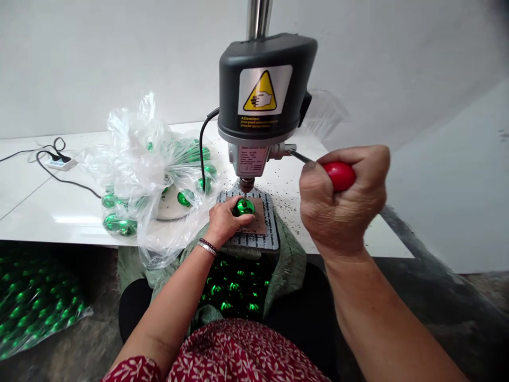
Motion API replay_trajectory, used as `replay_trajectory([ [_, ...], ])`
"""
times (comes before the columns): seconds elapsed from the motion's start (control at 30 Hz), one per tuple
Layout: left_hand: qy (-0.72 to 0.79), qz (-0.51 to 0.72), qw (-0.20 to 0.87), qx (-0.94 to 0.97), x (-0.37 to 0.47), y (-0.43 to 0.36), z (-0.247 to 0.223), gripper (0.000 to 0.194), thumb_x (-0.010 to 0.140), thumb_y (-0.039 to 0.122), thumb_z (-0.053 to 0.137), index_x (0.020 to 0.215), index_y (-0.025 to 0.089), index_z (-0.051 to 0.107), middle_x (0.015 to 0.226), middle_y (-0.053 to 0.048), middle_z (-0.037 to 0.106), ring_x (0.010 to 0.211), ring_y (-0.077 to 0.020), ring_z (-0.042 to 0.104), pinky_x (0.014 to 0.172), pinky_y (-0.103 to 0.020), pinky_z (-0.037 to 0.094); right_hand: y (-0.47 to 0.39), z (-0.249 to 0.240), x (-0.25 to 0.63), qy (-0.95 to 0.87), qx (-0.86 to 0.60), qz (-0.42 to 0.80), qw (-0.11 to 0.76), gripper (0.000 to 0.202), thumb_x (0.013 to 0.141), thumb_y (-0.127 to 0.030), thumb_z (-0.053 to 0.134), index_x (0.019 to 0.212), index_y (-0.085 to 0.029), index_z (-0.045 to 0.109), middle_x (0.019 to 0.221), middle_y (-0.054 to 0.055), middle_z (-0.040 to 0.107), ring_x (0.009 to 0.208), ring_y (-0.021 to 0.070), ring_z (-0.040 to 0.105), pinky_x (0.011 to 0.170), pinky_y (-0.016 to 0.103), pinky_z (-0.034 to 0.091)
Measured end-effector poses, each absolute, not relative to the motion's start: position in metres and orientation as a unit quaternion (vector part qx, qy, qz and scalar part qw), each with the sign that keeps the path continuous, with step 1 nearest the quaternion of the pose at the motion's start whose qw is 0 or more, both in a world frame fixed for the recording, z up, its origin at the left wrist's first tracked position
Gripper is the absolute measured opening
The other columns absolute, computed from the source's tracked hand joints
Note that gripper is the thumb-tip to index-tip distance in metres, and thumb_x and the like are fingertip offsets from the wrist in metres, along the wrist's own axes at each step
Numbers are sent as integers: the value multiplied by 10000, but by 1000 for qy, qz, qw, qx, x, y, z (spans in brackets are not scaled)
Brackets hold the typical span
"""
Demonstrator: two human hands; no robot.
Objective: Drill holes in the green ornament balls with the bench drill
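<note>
My left hand (226, 222) grips a shiny green ball (245, 207) between thumb and fingers, on a brown board (258, 220) that lies on the slotted base (271, 233) of a bench drill press (258, 119). Right above the ball is the drill chuck (246, 184); its thin bit seems to reach the ball's top, though I cannot tell how deep. My right hand (344, 204) is closed around the red knob (339, 176) of the drill press's feed lever (301, 156), at the right of the machine.
A clear plastic bag (131, 154) with several green balls stands left of the drill on the white table (59, 212). Dark shavings are scattered around the base. A power strip (61, 162) lies far left. More green balls fill a bag (35, 302) on the floor and a container below the table edge.
</note>
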State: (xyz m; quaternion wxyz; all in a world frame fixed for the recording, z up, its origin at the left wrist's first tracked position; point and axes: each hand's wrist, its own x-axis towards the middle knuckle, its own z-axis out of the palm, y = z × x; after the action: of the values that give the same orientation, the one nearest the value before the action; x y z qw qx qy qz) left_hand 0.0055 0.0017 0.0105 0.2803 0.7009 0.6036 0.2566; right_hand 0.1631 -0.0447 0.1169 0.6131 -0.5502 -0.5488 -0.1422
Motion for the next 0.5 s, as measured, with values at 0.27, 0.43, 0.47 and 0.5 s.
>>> replay_trajectory([
  [0.27,609,249,271,702,6,1,10,585,720,430,797,1274,283,680,1062,-63,750,1058,-292,640,961,-397,473,-45,92,159,-540,-513,-187,641,143,854,-353,548,819,-225,497,700,-24,557,578,75,497,553,242,445],
  [0.43,611,251,269,701,6,1,8,605,716,436,798,1287,276,676,1058,-77,745,1075,-315,634,978,-428,464,-44,86,159,-549,-476,-197,659,118,849,-299,591,843,-202,523,718,-25,579,609,59,526,576,218,451],
  [0.47,609,254,271,701,6,1,8,602,714,434,799,1283,279,678,1045,-73,743,1063,-310,636,970,-422,470,-44,84,159,-550,-471,-199,661,112,849,-292,591,848,-204,522,722,-27,578,621,59,536,584,216,454],
  [0.5,607,258,273,700,5,2,7,600,711,431,801,1279,284,679,1030,-67,741,1049,-303,638,959,-412,478,-44,82,159,-553,-465,-201,662,106,849,-285,588,852,-207,518,723,-29,576,628,60,544,589,215,456],
])
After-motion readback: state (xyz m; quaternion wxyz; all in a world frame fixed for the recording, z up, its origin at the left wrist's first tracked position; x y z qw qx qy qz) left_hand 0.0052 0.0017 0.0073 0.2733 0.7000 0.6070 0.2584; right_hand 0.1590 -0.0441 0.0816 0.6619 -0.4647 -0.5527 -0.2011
